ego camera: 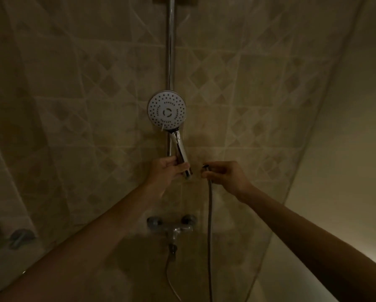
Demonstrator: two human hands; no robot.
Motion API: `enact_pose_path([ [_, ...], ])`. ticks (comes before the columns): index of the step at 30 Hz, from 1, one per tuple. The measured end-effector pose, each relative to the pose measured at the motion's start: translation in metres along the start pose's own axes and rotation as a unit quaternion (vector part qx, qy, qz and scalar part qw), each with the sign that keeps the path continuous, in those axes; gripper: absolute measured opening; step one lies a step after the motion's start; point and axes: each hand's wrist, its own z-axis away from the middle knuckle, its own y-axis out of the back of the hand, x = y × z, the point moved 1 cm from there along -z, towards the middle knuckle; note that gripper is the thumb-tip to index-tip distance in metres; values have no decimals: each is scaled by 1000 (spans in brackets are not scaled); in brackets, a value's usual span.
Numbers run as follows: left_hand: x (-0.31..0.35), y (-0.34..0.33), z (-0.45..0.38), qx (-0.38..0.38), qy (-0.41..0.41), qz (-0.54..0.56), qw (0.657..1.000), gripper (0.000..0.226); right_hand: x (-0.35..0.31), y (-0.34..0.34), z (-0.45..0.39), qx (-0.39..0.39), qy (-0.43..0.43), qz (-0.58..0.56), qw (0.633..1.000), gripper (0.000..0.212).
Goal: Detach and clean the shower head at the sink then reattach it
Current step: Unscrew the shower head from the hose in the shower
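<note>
The shower head (166, 112) stands upright in front of the chrome riser rail (170, 62) on the tiled wall (74, 94), its round white spray face turned toward the camera. Its chrome handle slopes down and slightly right into the left hand (168, 171), whose fingers are wrapped around the handle's lower end; the threaded tip shows just below the fingers. The right hand (224, 176) is level with it and just beside it, pinching the nut end of the metal hose (209, 225) between thumb and fingertips. The hose end and the handle tip are apart, with a small gap between them. From the right hand the hose hangs straight down past the mixer tap (174, 225), which sits on the wall below both hands. The light is dim, so finer detail of the fittings is hard to make out.
</note>
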Motion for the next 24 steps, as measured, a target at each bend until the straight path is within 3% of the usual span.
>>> enact_pose_path([
  [6,55,8,-12,-12,-50,-35,998,25,-61,15,-39,-16,19,34,999,15],
  [14,120,18,-25,-30,-111,-53,992,25,-125,26,-78,44,107,103,988,32],
  [24,184,18,-58,-37,-135,-74,987,20,-190,41,-111,80,216,232,945,31],
])
